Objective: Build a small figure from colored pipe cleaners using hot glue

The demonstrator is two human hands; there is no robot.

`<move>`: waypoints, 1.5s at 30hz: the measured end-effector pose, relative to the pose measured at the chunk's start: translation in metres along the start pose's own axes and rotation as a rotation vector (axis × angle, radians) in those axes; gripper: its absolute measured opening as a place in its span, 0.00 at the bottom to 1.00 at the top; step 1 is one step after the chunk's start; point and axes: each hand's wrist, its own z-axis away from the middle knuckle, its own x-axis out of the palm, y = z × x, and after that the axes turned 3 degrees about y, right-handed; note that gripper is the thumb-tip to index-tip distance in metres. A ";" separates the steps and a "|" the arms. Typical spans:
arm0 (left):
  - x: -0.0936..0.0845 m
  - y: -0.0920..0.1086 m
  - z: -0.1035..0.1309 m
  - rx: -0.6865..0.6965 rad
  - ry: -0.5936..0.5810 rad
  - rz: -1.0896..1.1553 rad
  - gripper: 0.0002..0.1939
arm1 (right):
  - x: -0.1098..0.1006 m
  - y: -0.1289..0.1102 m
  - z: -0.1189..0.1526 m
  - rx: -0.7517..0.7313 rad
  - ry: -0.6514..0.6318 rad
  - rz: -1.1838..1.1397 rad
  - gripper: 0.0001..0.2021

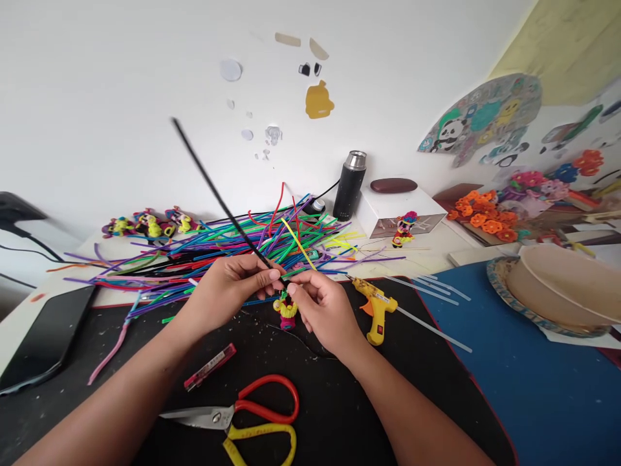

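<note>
A long black pipe cleaner (213, 189) rises up and to the left from between my fingers. My left hand (228, 288) pinches it near its lower end. Close beside it, my right hand (323, 304) has thumb and forefinger pressed together at the same end of the black stem, over a small figure. That small figure (286, 313), made of yellow and magenta pipe cleaner with a bit of green on top, hangs just under my fingertips; its upper part is partly hidden by them.
Scissors (223, 417) and a red pen-like tool (210, 366) lie on the black mat. A yellow glue gun (376, 307) sits to the right. Behind are piled pipe cleaners (301, 236), a black bottle (349, 188), finished figures (152, 224) and a bowl (572, 278).
</note>
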 end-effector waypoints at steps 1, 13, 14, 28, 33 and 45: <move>0.001 0.001 0.000 -0.015 0.022 0.041 0.21 | 0.000 -0.001 0.000 0.025 -0.004 -0.069 0.13; 0.007 -0.002 -0.003 -0.063 0.021 0.169 0.21 | 0.002 -0.002 -0.002 0.070 0.045 -0.230 0.16; 0.007 -0.002 -0.003 -0.065 0.014 0.180 0.21 | 0.002 -0.002 -0.002 0.072 0.050 -0.235 0.17; 0.008 -0.011 -0.006 -0.071 -0.039 0.290 0.18 | 0.003 -0.002 -0.001 0.035 0.039 -0.226 0.15; 0.008 -0.016 -0.009 -0.094 -0.057 0.241 0.21 | 0.002 0.001 0.001 -0.024 0.068 -0.106 0.11; 0.000 -0.003 -0.001 0.021 -0.067 -0.025 0.21 | 0.004 -0.001 0.003 -0.075 0.011 0.094 0.06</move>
